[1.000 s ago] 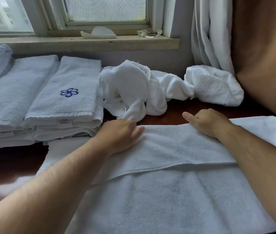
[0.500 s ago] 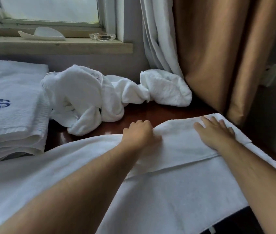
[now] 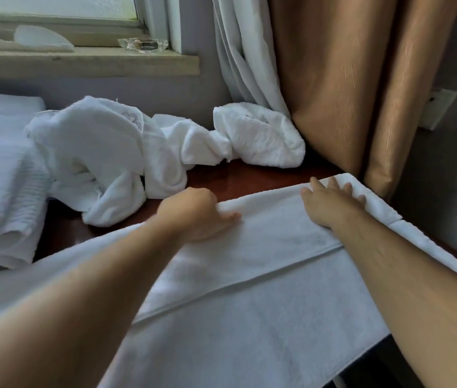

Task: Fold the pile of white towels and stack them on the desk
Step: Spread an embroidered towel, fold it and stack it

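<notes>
A large white towel lies spread across the dark wooden desk, its far part folded over toward me. My left hand sits at the far folded edge near the middle, fingers curled over the edge and thumb on top. Farther right, my right hand presses flat on the fold with fingers spread, close to the towel's right end. Behind the hands lies a crumpled pile of white towels, with another bunched towel beside it. A stack of folded towels stands at the left.
A tan curtain and a white curtain hang at the desk's back right corner. On the windowsill sit a glass ashtray and a white object. The desk's right edge runs just past the towel's end.
The view has swung to the right. Both hands have slid rightward along the folded edge, and the right hand now lies flat near the towel's right end.
</notes>
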Tool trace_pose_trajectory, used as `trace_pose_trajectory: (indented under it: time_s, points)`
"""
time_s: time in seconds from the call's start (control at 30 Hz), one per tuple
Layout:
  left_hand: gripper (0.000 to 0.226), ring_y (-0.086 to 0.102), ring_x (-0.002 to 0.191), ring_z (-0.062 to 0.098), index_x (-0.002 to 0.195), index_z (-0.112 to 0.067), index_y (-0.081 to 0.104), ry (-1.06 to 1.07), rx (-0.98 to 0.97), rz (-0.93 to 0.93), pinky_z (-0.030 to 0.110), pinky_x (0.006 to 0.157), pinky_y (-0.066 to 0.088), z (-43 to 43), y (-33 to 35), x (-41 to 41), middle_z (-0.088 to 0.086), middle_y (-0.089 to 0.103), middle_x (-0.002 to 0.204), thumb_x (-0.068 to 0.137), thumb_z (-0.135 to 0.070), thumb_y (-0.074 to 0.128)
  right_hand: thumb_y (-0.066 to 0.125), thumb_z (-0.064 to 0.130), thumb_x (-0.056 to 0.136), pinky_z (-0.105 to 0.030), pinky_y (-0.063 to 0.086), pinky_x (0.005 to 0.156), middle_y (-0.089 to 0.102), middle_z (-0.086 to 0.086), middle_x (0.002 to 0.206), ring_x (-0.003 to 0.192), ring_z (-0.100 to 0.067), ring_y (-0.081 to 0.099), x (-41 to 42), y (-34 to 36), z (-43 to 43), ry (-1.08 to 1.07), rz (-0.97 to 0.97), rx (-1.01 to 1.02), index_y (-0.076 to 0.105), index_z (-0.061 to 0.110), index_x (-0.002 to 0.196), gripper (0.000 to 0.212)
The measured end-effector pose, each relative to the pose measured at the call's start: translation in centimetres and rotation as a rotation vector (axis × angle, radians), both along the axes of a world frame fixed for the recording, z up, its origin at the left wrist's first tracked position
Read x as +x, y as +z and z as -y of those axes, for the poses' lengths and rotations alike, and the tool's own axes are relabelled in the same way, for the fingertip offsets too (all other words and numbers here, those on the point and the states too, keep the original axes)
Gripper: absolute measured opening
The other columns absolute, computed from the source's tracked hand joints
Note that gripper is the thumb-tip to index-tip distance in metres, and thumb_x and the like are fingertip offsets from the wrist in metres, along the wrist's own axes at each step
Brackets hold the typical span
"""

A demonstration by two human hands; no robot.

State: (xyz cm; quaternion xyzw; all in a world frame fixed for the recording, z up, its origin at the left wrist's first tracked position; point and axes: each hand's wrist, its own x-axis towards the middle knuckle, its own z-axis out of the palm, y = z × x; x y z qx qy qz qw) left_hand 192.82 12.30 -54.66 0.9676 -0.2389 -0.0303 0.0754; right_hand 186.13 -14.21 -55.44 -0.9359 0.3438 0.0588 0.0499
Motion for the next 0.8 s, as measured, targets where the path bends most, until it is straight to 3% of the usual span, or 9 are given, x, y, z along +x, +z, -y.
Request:
trace_pose_trajectory:
  time_s: [0.07, 0.13, 0.23, 0.37, 0.47, 0.6, 0.67, 0.73, 0.8]
  points:
    - [0.072, 0.058, 0.09, 0.019, 0.101, -0.025, 0.066, 0.002, 0.141, -0.102, 0.033, 0.071, 0.046, -2.5, 1.3, 0.6, -0.008, 0.062, 0.094, 0.072, -0.089, 0.049, 0.027, 0.042, 0.103, -0.057, 0.022, 0.117, 0.033, -0.011, 0.159, 0.145, -0.038, 0.027, 0.0, 0.8, -2.7, 0.024, 0.047, -0.055, 0.04, 0.022, 0.15, 0.052]
    - [0.064, 0.056, 0.086, 0.016, 0.091, -0.024, 0.061, 0.001, 0.214, -0.166, 0.033, 0.071, 0.042, -5.4, 2.3, 0.7, -0.009, 0.059, 0.092, 0.072, -0.086, 0.056, 0.033, 0.045, 0.102, -0.052, 0.026, 0.116, 0.038, -0.009, 0.155, 0.144, -0.035, 0.03, -0.2, 0.7, -7.5, 0.212, 0.166, 0.022, 0.046, 0.018, 0.145, 0.052]
    - [0.05, 0.056, 0.078, 0.009, 0.08, -0.028, 0.06, 0.008, 0.231, -0.244, 0.03, 0.066, 0.041, -9.8, 3.4, -0.3, -0.011, 0.062, 0.085, 0.074, -0.078, 0.065, 0.034, 0.054, 0.101, -0.051, 0.017, 0.121, 0.025, -0.004, 0.165, 0.154, -0.032, 0.015, -1.0, -0.1, -16.2, 0.519, 0.24, 0.222, 0.036, 0.024, 0.154, 0.06]
    - [0.049, 0.061, 0.076, 0.01, 0.096, -0.03, 0.066, 0.084, 0.385, -0.287, 0.027, 0.06, 0.041, -13.9, 4.5, -2.4, -0.008, 0.065, 0.084, 0.074, -0.074, 0.067, 0.029, 0.061, 0.101, -0.053, 0.002, 0.123, 0.004, -0.001, 0.171, 0.156, -0.029, -0.002, -1.7, -0.9, -21.8, 0.7, 0.156, 0.233, 0.016, 0.031, 0.161, 0.068]
    - [0.057, 0.063, 0.081, 0.016, 0.103, -0.027, 0.069, 0.116, 0.379, -0.162, 0.029, 0.065, 0.046, -16.3, 4.8, -3.4, -0.005, 0.066, 0.088, 0.074, -0.076, 0.066, 0.028, 0.064, 0.098, -0.05, -0.002, 0.124, -0.005, -0.002, 0.171, 0.156, -0.026, -0.008, -2.5, -1.6, -21.8, 0.71, 0.14, 0.161, 0.003, 0.032, 0.162, 0.076]
    - [0.041, 0.057, 0.081, 0.022, 0.083, -0.025, 0.063, 0.127, 0.152, 0.179, 0.033, 0.063, 0.044, -18.9, 5.1, -4.2, -0.004, 0.062, 0.086, 0.078, -0.065, 0.07, 0.029, 0.07, 0.095, -0.047, -0.001, 0.125, -0.009, -0.005, 0.17, 0.156, -0.025, -0.008, -3.3, -1.8, -21.1, 0.688, 0.139, 0.144, -0.008, 0.03, 0.161, 0.086]
    - [0.041, 0.054, 0.081, 0.023, 0.079, -0.024, 0.058, 0.121, 0.143, 0.149, 0.034, 0.063, 0.042, -19.5, 4.5, -4.7, -0.004, 0.058, 0.084, 0.083, -0.063, 0.066, 0.033, 0.068, 0.095, -0.046, 0.005, 0.126, -0.002, -0.007, 0.17, 0.157, -0.028, -0.002, -3.7, -1.5, -21.1, 0.655, 0.161, 0.119, 0.0, 0.026, 0.162, 0.086]
    - [0.046, 0.054, 0.088, 0.022, 0.093, -0.024, 0.054, 0.136, 0.153, 0.025, 0.036, 0.071, 0.046, -19.8, 3.0, -5.3, -0.003, 0.056, 0.091, 0.084, -0.068, 0.061, 0.042, 0.06, 0.096, -0.043, 0.021, 0.121, 0.022, -0.012, 0.165, 0.151, -0.032, 0.02, -4.2, -1.3, -21.6, 0.634, 0.278, 0.014, 0.027, 0.018, 0.158, 0.076]
    - [0.059, 0.059, 0.1, 0.026, 0.109, -0.023, 0.05, 0.187, 0.163, 0.021, 0.037, 0.076, 0.046, -20.2, 1.4, -5.8, 0.0, 0.06, 0.105, 0.082, -0.076, 0.056, 0.049, 0.05, 0.096, -0.04, 0.034, 0.107, 0.051, -0.009, 0.144, 0.133, -0.03, 0.044, -4.7, -1.0, -22.8, 0.67, 0.46, -0.051, 0.056, 0.015, 0.136, 0.054]
